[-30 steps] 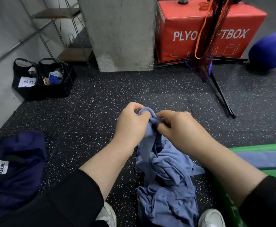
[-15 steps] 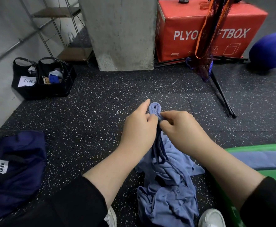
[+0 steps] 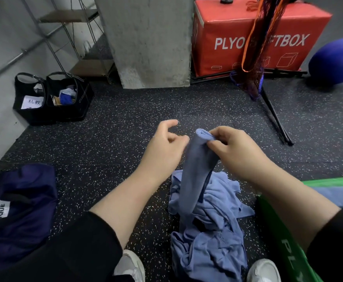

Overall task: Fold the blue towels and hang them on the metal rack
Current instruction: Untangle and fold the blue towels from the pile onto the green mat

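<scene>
A: Largest item?
B: Speckled floor [image 3: 113,143], bare toward concrete pillar [image 3: 148,41]; navy bag [image 3: 18,202] at left edge.
A: Towels?
B: Heap of blue towels [image 3: 211,237] between shoes; one towel [image 3: 197,165] lifted from it.
A: Hands?
B: Right hand [image 3: 233,147] pinching towel's top fold; left hand [image 3: 164,141] released, fingers loosely curled, just beside.

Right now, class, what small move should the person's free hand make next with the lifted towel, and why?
Probably the left hand should pinch the lifted blue towel lower down: only the right hand grips its bunched top, and its tail trails into the towel heap on the floor.
</scene>
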A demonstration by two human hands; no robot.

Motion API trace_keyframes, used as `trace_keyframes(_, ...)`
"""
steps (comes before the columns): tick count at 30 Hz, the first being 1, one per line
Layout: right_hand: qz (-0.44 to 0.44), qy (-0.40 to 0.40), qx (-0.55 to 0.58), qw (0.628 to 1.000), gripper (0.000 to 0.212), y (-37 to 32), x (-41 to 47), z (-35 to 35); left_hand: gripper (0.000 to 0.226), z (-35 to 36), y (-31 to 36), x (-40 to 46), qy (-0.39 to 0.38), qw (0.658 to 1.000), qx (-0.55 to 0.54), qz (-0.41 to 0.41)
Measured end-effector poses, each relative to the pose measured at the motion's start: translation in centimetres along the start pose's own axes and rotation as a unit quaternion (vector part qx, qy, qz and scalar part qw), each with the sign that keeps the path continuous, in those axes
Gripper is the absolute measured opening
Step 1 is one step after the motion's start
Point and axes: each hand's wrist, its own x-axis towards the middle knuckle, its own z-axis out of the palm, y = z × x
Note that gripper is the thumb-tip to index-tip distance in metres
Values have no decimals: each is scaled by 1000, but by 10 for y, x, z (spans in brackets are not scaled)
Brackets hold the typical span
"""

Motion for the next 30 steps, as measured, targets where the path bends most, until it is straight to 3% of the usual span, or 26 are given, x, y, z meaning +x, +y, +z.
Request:
trace_keyframes(2,-32,-19,21,999,16,-6,-1,-6,49,-3,-7,3,-93,995,38,8)
trace_keyframes(4,-41,-24,49,998,17,-9,-2,-10,38,-2,-16,3,-145,989,27,-9)
trace_keyframes(8,-47,-81,61,994,7,-10,-3,-16,36,4,-22,0,-145,989,-20,-4)
trace_keyframes(10,-67,-67,9,995,6,-11,-4,-18,31,4,-24,-1,-166,985,-42,-14)
trace_keyframes(13,-78,-23,18,997,5,-13,-2,-21,43,5,-29,-4,-210,977,-3,-25)
trace_keyframes(26,57,71,169,981,7,36,12,-44,45,-14,-50,-15,-309,932,135,-131)
trace_keyframes(30,110,77,226,965,5,48,14,-51,39,-25,-58,-17,-259,940,173,-141)
